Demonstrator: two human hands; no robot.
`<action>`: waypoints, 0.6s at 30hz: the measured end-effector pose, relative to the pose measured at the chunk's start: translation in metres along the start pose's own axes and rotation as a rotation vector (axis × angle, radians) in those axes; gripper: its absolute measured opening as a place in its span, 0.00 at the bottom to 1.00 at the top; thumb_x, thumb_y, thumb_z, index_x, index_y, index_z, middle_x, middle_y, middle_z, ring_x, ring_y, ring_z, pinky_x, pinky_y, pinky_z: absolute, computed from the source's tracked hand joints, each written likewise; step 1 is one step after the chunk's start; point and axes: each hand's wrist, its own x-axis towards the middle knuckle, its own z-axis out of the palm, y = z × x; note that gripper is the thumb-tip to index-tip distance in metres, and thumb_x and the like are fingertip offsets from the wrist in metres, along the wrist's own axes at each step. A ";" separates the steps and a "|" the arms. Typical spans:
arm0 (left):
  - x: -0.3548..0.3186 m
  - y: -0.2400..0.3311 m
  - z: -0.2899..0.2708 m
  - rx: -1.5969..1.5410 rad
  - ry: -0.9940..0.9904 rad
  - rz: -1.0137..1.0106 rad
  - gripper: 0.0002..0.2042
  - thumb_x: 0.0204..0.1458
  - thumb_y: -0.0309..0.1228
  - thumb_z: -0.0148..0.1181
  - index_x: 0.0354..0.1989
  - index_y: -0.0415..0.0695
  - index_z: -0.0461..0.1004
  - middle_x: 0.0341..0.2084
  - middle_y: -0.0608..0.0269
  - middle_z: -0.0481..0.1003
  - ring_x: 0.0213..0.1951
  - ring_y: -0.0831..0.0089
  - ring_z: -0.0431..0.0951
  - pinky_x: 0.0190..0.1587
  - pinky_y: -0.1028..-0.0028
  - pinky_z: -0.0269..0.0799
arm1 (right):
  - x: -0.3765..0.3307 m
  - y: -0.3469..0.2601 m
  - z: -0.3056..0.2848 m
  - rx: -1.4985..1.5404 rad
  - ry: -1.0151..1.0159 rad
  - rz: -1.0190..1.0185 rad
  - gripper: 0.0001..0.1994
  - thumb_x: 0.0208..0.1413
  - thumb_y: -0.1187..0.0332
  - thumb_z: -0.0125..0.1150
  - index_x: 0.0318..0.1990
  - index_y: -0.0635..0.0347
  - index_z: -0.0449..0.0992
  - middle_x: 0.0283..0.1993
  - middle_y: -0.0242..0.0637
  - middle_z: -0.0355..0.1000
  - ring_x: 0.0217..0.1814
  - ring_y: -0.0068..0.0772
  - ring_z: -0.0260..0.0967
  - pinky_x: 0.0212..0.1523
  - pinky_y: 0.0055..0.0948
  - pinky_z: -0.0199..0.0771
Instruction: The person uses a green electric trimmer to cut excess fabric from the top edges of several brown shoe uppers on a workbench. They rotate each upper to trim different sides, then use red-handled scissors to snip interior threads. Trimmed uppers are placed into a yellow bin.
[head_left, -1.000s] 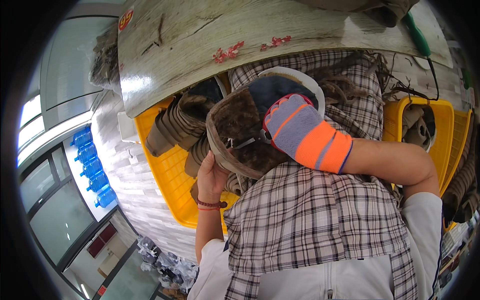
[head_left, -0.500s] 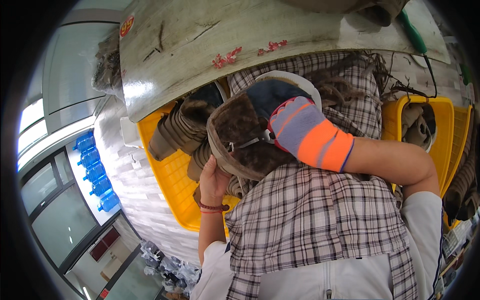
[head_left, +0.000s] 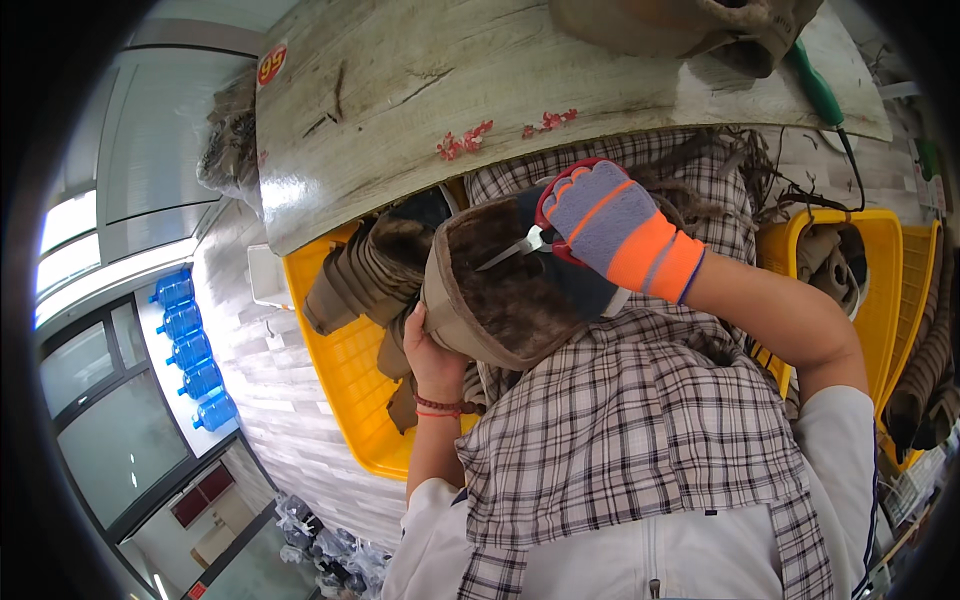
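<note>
Our gloved right hand (head_left: pixel 610 220) grips red-handled scissors (head_left: pixel 540 232) over the fur-lined boot (head_left: pixel 505 290), bare left hand (head_left: pixel 432 350) cupping it underneath.

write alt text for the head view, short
A gloved right hand works red-handled scissors at the furry lining of a tan boot, which the bare left hand steadies from below. Yellow crates of boots sit beside a wooden table.

One head-worn fisheye view looks steeply down from close above the lap, facing the table (head_left: pixel 420 110) edge ahead; forearms enter from below, and straight edges bend near the rim.
</note>
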 end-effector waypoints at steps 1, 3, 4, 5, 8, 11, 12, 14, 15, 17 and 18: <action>0.001 0.001 0.003 -0.011 0.003 -0.003 0.23 0.56 0.38 0.48 0.57 0.37 0.64 0.54 0.54 0.68 0.57 0.59 0.66 0.65 0.60 0.54 | 0.001 0.000 0.000 0.014 -0.001 0.003 0.13 0.43 0.54 0.63 0.33 0.48 0.74 0.30 0.33 0.69 0.37 0.34 0.67 0.40 0.33 0.65; 0.003 0.003 0.004 -0.028 0.006 -0.027 0.22 0.56 0.37 0.48 0.56 0.37 0.64 0.54 0.53 0.68 0.57 0.59 0.66 0.64 0.60 0.54 | 0.004 0.001 0.002 0.034 0.004 0.004 0.13 0.43 0.54 0.63 0.33 0.48 0.74 0.29 0.33 0.69 0.37 0.35 0.68 0.40 0.33 0.65; 0.003 0.004 0.004 -0.037 0.009 -0.038 0.22 0.56 0.37 0.49 0.56 0.37 0.64 0.54 0.53 0.68 0.57 0.59 0.66 0.64 0.60 0.54 | 0.006 0.002 0.004 0.041 0.010 0.000 0.13 0.43 0.54 0.63 0.33 0.48 0.74 0.29 0.33 0.68 0.37 0.35 0.68 0.40 0.33 0.65; 0.004 0.005 0.004 -0.032 0.017 -0.034 0.22 0.56 0.37 0.49 0.56 0.36 0.65 0.54 0.52 0.68 0.57 0.59 0.66 0.64 0.60 0.54 | 0.007 0.002 0.005 0.049 0.016 -0.004 0.13 0.43 0.54 0.63 0.33 0.49 0.74 0.29 0.33 0.68 0.37 0.35 0.68 0.39 0.33 0.65; 0.006 0.006 0.003 -0.028 0.033 -0.028 0.21 0.56 0.36 0.49 0.55 0.36 0.66 0.53 0.52 0.69 0.56 0.59 0.67 0.63 0.61 0.56 | 0.011 -0.001 0.004 -0.041 -0.009 -0.008 0.14 0.43 0.54 0.63 0.33 0.52 0.74 0.29 0.34 0.68 0.37 0.36 0.68 0.39 0.33 0.65; 0.007 0.006 0.002 -0.047 0.028 -0.036 0.19 0.55 0.35 0.49 0.52 0.36 0.68 0.49 0.51 0.72 0.52 0.60 0.70 0.61 0.61 0.59 | 0.012 0.000 0.009 -0.082 0.134 -0.018 0.04 0.45 0.64 0.56 0.25 0.51 0.75 0.25 0.33 0.71 0.34 0.33 0.70 0.33 0.32 0.67; 0.006 0.007 0.004 -0.051 0.022 -0.042 0.19 0.55 0.35 0.49 0.51 0.36 0.68 0.48 0.52 0.73 0.51 0.60 0.71 0.61 0.61 0.60 | 0.012 0.001 0.008 -0.072 0.087 -0.016 0.06 0.45 0.61 0.58 0.27 0.51 0.75 0.26 0.34 0.71 0.35 0.34 0.70 0.35 0.33 0.67; 0.005 0.008 0.005 -0.048 0.012 -0.041 0.18 0.55 0.35 0.49 0.50 0.36 0.69 0.46 0.52 0.74 0.49 0.60 0.73 0.59 0.61 0.62 | 0.014 0.002 0.006 -0.056 -0.006 -0.015 0.13 0.44 0.55 0.62 0.32 0.53 0.74 0.30 0.36 0.69 0.37 0.36 0.68 0.37 0.34 0.66; 0.005 0.008 0.005 -0.041 0.007 -0.035 0.17 0.55 0.35 0.49 0.49 0.37 0.69 0.45 0.52 0.74 0.48 0.60 0.73 0.59 0.61 0.63 | 0.014 0.002 0.005 -0.059 -0.021 -0.010 0.13 0.45 0.55 0.62 0.32 0.53 0.74 0.30 0.35 0.69 0.37 0.36 0.68 0.37 0.34 0.66; 0.005 0.008 0.004 -0.019 0.002 -0.028 0.18 0.55 0.35 0.48 0.50 0.37 0.69 0.45 0.54 0.74 0.48 0.61 0.73 0.57 0.63 0.64 | 0.016 0.001 0.005 -0.063 -0.048 -0.002 0.12 0.45 0.56 0.61 0.32 0.52 0.73 0.30 0.35 0.70 0.36 0.36 0.68 0.37 0.34 0.66; 0.005 0.008 0.004 -0.006 0.001 -0.029 0.18 0.56 0.35 0.47 0.51 0.37 0.69 0.47 0.56 0.74 0.49 0.62 0.73 0.56 0.64 0.65 | 0.017 0.000 0.006 -0.062 -0.036 -0.005 0.12 0.45 0.56 0.62 0.31 0.52 0.73 0.30 0.35 0.70 0.37 0.36 0.68 0.37 0.33 0.66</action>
